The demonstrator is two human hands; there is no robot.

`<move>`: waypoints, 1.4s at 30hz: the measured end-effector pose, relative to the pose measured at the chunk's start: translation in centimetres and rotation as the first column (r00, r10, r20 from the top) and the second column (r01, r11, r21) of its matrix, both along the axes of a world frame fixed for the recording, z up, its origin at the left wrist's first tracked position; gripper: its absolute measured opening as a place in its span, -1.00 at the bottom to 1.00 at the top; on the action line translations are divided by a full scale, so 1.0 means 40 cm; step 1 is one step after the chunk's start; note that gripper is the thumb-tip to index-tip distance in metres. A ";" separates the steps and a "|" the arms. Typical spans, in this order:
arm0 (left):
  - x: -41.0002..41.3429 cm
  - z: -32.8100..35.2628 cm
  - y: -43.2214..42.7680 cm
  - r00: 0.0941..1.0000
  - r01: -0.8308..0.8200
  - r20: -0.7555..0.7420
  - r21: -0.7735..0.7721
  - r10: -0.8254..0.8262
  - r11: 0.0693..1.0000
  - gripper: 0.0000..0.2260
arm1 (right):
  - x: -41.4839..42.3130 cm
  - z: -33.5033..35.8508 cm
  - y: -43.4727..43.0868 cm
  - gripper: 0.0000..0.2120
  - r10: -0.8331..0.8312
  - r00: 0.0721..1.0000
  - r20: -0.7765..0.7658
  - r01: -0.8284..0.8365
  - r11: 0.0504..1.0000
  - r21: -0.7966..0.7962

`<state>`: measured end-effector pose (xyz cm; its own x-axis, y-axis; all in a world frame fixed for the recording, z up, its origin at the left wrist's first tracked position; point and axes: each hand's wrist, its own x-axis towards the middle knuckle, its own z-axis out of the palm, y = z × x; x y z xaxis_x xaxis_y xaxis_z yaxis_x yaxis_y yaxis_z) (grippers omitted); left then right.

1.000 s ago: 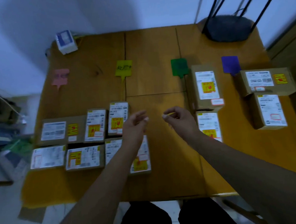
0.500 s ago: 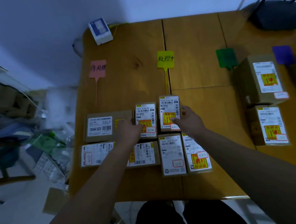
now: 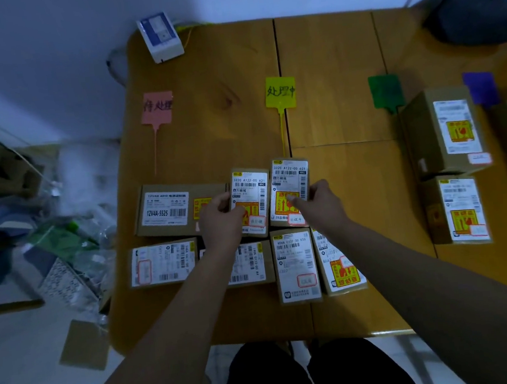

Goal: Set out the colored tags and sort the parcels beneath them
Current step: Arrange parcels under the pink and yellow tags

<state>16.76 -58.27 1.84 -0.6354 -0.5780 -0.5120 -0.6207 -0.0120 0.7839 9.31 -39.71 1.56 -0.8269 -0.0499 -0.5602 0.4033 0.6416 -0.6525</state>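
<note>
Wooden surface (image 3: 326, 61), seen from above.

Tags: four in a row across the far half: pink tag (image 3: 157, 108), yellow tag (image 3: 280, 91), green tag (image 3: 385, 91), purple tag (image 3: 480, 88). The pink and yellow ones carry handwriting. The yellow tag's thin tail runs down to the far edge of the right upright parcel (image 3: 289, 179).

Parcels: seven clustered below the pink and yellow tags.
- Far row of three: wide box (image 3: 167, 208), left upright parcel (image 3: 250, 189), then the right upright parcel, the two uprights side by side.
- Near row of four: flat parcel (image 3: 160, 264), middle parcel (image 3: 250, 263), labelled parcel (image 3: 296, 265), tilted parcel (image 3: 342, 270).

Two stacked-row parcels (image 3: 447, 129) sit below the green tag. At least one more is cut off by the right edge.

Hands: left hand (image 3: 221, 222) grasps the left upright parcel at its left side. Right hand (image 3: 320, 205) grasps the right upright parcel, thumb on its label.

In the way: the left forearm hides part of the middle parcel, and the right forearm crosses the tilted parcel's far corner.

Around: one white box (image 3: 160, 36) and one dark router (image 3: 474, 17) at the far edge. Floor clutter (image 3: 49, 236) and one cardboard scrap (image 3: 84, 344) lie to the left.
</note>
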 end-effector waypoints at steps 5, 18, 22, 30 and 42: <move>0.004 0.011 0.015 0.981 -0.143 -0.109 0.135 0.158 0.980 -0.67 | -0.006 0.014 0.020 -0.54 -0.088 0.995 -0.038 0.083 0.990 -0.110; -0.078 0.262 -0.012 0.899 0.002 -0.422 0.272 0.117 0.962 -0.62 | -0.127 0.284 0.098 -0.26 -0.188 0.977 -0.097 0.115 0.855 -0.505; -0.107 0.353 -0.011 0.869 0.045 -0.486 0.269 0.095 0.962 -0.66 | -0.142 0.384 0.123 -0.29 -0.159 0.975 -0.156 0.052 0.843 -0.536; -0.081 0.397 0.026 0.885 0.058 -0.465 0.165 0.026 0.985 -0.64 | -0.097 0.420 0.172 -0.17 -0.032 0.986 -0.166 -0.042 0.907 -0.418; -0.002 0.329 0.095 0.947 0.040 -0.319 0.212 0.030 0.976 -0.60 | -0.048 0.348 0.238 -0.14 0.029 0.995 -0.091 -0.060 0.932 -0.357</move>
